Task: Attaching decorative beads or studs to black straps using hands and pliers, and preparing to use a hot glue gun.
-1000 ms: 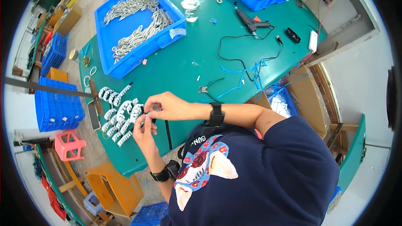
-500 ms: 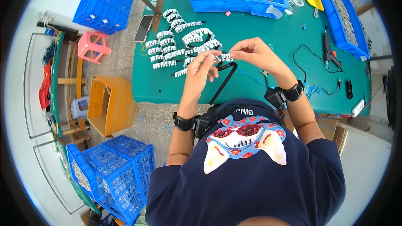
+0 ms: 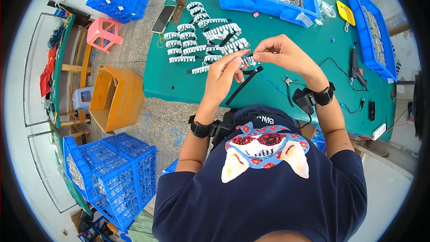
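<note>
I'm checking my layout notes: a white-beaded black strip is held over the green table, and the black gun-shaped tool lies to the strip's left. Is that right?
Not quite: in the head view, the black gun-shaped tool lies to the right of the held white-beaded black strip. The strip is indeed over the green table.

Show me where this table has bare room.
Free: near-left table corner, below the beaded strips, save a black bit; between right hand and glue gun, save its cord and a blue bit. Crowded: around the left hand.
</note>
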`<state>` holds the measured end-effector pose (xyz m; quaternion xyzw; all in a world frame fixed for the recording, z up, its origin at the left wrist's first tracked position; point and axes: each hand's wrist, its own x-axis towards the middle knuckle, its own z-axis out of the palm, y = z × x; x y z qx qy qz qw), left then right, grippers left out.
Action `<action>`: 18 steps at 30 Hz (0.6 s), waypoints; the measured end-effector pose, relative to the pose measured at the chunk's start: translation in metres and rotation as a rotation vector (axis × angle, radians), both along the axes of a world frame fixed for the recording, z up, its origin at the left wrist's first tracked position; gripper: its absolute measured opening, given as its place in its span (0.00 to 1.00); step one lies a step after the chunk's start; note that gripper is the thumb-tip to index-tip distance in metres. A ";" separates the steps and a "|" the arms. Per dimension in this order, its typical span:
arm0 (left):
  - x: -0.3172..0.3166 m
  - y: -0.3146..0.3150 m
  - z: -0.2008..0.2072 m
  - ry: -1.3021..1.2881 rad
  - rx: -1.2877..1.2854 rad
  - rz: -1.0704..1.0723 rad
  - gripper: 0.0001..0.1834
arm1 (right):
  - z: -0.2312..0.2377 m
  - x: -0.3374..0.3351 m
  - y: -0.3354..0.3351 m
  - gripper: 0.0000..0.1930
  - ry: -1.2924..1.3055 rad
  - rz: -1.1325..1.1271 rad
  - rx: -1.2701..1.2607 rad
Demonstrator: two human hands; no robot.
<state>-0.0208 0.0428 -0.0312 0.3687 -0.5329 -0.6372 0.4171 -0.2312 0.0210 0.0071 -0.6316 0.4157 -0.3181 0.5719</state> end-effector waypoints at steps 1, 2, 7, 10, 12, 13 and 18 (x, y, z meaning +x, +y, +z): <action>0.000 0.000 0.000 -0.009 -0.027 0.011 0.17 | 0.001 0.001 -0.001 0.08 0.001 0.005 0.000; 0.000 0.000 -0.001 -0.018 -0.054 0.021 0.16 | 0.002 0.001 -0.001 0.08 0.057 0.005 -0.017; 0.001 0.001 0.003 -0.055 -0.086 0.037 0.15 | 0.012 0.003 0.002 0.09 0.168 0.005 -0.067; 0.001 0.001 0.002 -0.090 -0.095 0.032 0.15 | 0.013 0.004 0.004 0.09 0.148 0.043 -0.061; 0.000 0.001 0.002 -0.090 -0.088 0.034 0.15 | 0.012 0.005 0.003 0.09 0.172 0.043 -0.078; -0.001 0.002 0.003 -0.093 -0.081 0.055 0.15 | 0.012 0.005 0.002 0.09 0.172 0.040 -0.076; 0.000 0.002 0.003 -0.094 -0.078 0.081 0.15 | 0.009 0.005 0.003 0.08 0.221 -0.027 -0.097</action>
